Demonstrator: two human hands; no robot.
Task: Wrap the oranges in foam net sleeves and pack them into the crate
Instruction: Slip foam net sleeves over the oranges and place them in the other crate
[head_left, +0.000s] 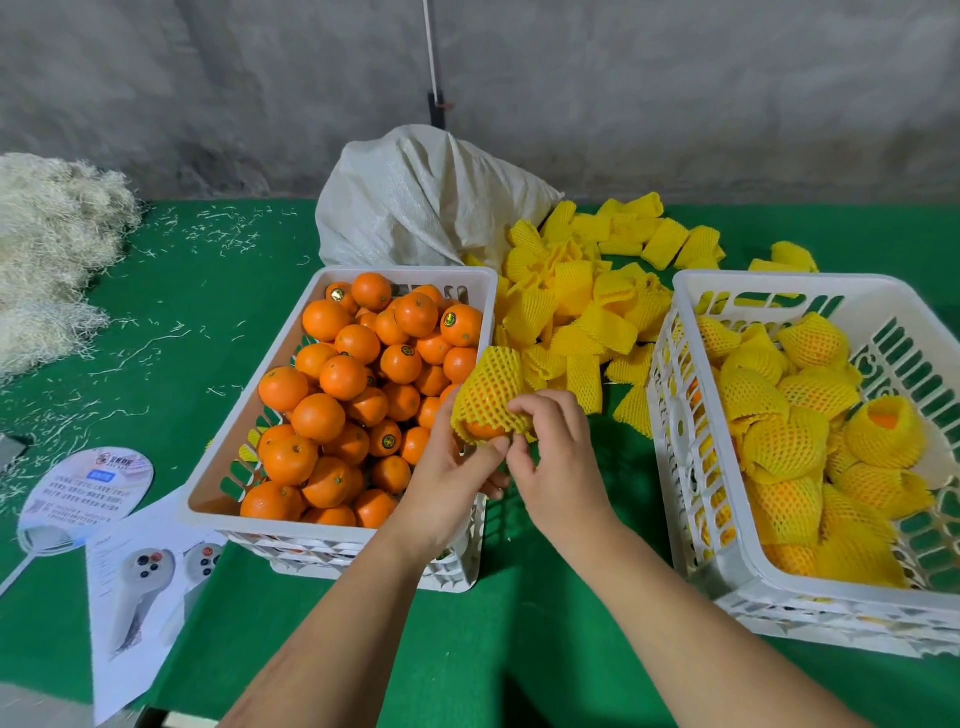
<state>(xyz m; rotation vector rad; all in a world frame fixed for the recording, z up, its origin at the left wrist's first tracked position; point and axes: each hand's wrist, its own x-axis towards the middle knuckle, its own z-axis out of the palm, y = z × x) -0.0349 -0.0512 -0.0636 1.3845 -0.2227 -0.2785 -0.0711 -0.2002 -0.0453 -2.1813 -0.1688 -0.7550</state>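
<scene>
Spread across the whole scene: a green table cover (545, 649), littered at left with pale shreds.

Against the far wall, left edge: a heap of pale shredded filler (47, 260).

At right, near edge: a white slatted crate (696, 519), holding many wrapped oranges (769, 395) in yellow netting, piled loosely.

Left of centre: a second white crate (208, 499), filled with bare oranges (322, 415), several bearing small round stickers.

Behind that crate: a crumpled white woven sack (415, 202), slumped on the cover.

Between and behind the two crates: a loose pile of empty yellow foam net sleeves (576, 291), spilling from the sack's mouth toward the right crate.

At lower left: a printed sheet (140, 603) showing a handheld device, overlapped at its upper corner by a round paper fan (88, 488).

In the gap between the crates, raised above the cover: left hand (447, 478), fingers curled under and around an orange (483, 430), gripping it from below.

Just beside it: right hand (556, 452), fingertips pinching the lower edge of a foam net sleeve (491, 387) at the fruit's underside.

Sleeve covering most of that orange, upper end standing open and empty, only a small patch of peel showing at the bottom.
</scene>
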